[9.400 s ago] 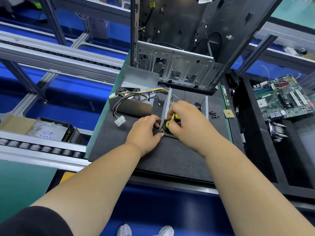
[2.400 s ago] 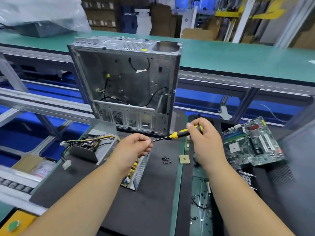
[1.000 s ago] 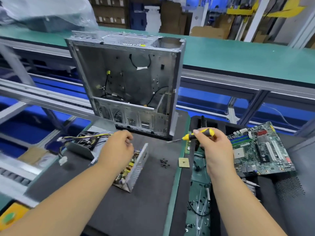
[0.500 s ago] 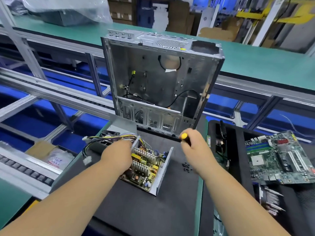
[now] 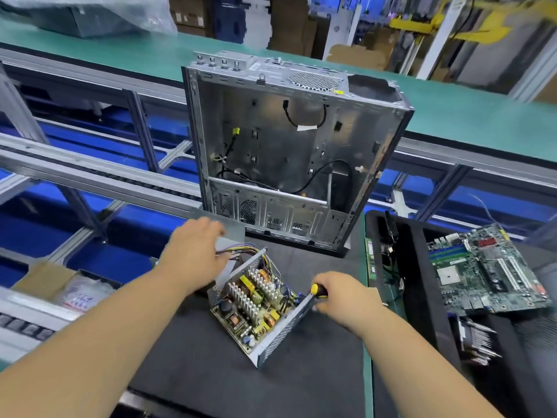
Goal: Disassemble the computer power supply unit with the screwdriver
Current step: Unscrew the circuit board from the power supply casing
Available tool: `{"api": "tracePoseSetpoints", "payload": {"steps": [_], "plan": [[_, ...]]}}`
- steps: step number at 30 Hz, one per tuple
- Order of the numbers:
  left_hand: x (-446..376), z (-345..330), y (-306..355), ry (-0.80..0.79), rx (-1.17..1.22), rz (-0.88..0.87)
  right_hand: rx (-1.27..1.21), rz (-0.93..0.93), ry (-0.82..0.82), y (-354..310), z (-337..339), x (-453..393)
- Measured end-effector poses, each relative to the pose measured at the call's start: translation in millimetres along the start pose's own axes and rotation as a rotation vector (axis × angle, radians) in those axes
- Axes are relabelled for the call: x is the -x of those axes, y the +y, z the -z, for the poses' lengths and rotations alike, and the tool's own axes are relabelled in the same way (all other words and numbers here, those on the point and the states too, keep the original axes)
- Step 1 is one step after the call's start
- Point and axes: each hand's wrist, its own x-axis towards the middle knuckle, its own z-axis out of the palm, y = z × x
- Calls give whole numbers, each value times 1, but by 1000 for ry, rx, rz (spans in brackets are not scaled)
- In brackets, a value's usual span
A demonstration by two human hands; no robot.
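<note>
Head view: your right hand (image 5: 343,300) curls around the screwdriver (image 5: 319,290), of which only the yellow-and-black handle end shows, right at the near wall of the power supply unit (image 5: 256,303). That unit lies open-topped on the black mat (image 5: 211,357), its circuit board and heat sinks facing up. Your left hand (image 5: 193,254) hovers over the bundle of coloured wires (image 5: 241,247) at the unit's far corner, fingers stretched forward and motion-blurred; whether they touch anything, you cannot tell. An empty computer case (image 5: 289,152) stands upright behind, a motherboard (image 5: 485,270) off to the right.
</note>
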Motion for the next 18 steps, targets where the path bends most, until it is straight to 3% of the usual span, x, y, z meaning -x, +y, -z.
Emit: {"api": "tracePoseSetpoints", "payload": {"steps": [2, 4, 8, 13, 16, 18], "plan": [[-8, 8, -14, -212, -189, 161, 12, 22, 2, -4, 0, -3], [-14, 14, -18, -453, -231, 250, 53, 54, -2, -8, 0, -5], [-20, 19, -11, -685, -203, 211, 187, 97, -42, -13, 5, -9], [-27, 40, -4, -554, -61, 263, 315, 44, -166, -21, 13, -17], [-32, 56, 7, -408, 263, 328, 316, 24, -224, -25, 12, -20], [-34, 62, 21, -424, 472, 343, 317, 33, -215, -26, 8, -18]]}}
